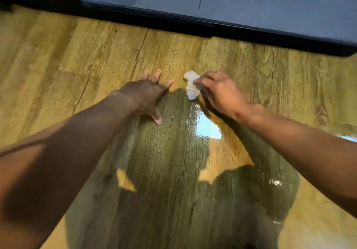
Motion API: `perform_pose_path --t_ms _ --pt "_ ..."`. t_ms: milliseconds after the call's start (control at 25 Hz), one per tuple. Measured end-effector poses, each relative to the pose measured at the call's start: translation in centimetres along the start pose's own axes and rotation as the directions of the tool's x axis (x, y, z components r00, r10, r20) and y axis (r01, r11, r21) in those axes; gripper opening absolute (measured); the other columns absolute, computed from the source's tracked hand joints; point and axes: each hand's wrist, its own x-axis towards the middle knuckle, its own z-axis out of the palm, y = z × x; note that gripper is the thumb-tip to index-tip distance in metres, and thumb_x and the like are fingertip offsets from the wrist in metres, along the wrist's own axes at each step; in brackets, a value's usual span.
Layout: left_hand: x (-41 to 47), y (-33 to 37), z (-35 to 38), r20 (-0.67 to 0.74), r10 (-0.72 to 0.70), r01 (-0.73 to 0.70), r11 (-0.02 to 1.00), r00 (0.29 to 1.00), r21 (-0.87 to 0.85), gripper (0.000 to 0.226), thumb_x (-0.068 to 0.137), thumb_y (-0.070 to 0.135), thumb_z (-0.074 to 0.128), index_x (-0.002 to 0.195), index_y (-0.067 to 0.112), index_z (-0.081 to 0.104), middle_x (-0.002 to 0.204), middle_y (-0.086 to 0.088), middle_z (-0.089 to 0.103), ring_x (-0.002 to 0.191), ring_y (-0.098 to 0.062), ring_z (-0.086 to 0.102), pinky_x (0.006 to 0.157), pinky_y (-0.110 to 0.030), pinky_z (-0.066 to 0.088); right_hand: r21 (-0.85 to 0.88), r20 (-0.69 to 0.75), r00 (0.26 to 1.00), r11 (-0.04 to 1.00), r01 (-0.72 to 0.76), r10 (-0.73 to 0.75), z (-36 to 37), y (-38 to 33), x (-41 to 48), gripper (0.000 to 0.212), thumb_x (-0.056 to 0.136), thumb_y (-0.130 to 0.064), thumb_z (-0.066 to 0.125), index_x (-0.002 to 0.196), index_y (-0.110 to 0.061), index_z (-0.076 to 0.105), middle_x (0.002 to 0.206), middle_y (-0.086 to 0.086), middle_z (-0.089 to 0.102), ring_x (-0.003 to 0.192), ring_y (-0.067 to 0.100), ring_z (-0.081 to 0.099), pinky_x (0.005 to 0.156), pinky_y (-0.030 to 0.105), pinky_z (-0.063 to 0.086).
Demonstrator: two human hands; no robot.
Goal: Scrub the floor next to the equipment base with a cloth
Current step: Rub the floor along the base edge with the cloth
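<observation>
Wood-plank floor [96, 55] beside dark equipment base [251, 34]; left hand [146, 94] splayed flat, right hand [220, 92] fingers pinching white cloth [190, 84]

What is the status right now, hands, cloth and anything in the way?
Left hand flat on wooden floor, bracing. Right hand gripping crumpled white cloth, pressed to floor. Equipment base just beyond, apart. Nothing blocking.

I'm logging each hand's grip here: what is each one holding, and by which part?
The right hand pinches a small crumpled white cloth by its right edge. The left hand holds nothing; it lies flat, fingers spread, on the wooden floor.
</observation>
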Motion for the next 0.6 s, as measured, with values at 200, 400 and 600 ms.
perform_pose_path --t_ms 200,400,600 --pt "-1.2 -1.2 0.9 0.047 -0.115 0.118 0.991 0.992 -0.061 0.135 0.053 0.054 0.085 0.146 0.047 -0.012 0.157 -0.005 -0.021 0.143 -0.043 -0.005 0.107 -0.059 0.026 0.138 0.114 0.913 0.917 0.375 -0.391 0.4 -3.8 -5.8 0.029 0.087 -0.017 0.064 0.116 -0.013 0.063 0.111 0.011 0.064 0.095 0.022 0.061 0.077 0.031 0.053" --pt "-2.0 -1.5 0.7 0.002 -0.108 0.108 0.989 0.994 -0.105 0.131 0.053 0.056 0.084 0.148 0.045 -0.006 0.159 -0.004 -0.016 0.144 -0.041 -0.003 0.108 -0.059 0.024 0.111 -0.002 0.997 0.991 0.071 -0.072 0.7 -4.5 -4.3 0.022 0.093 -0.025 0.053 0.114 -0.020 0.058 0.109 0.010 0.061 0.095 0.025 0.058 0.074 0.042 0.056" --pt "-2.5 -1.2 0.9 -0.019 -0.122 0.120 0.989 0.992 -0.085 0.128 0.055 0.060 0.081 0.149 0.043 -0.005 0.160 -0.002 -0.014 0.145 -0.037 -0.003 0.107 -0.058 0.025 0.216 0.120 0.855 0.854 0.473 -0.504 2.0 -10.4 -11.8 0.025 0.091 -0.013 0.053 0.115 -0.011 0.057 0.106 0.011 0.061 0.086 0.023 0.056 0.072 0.025 0.047"
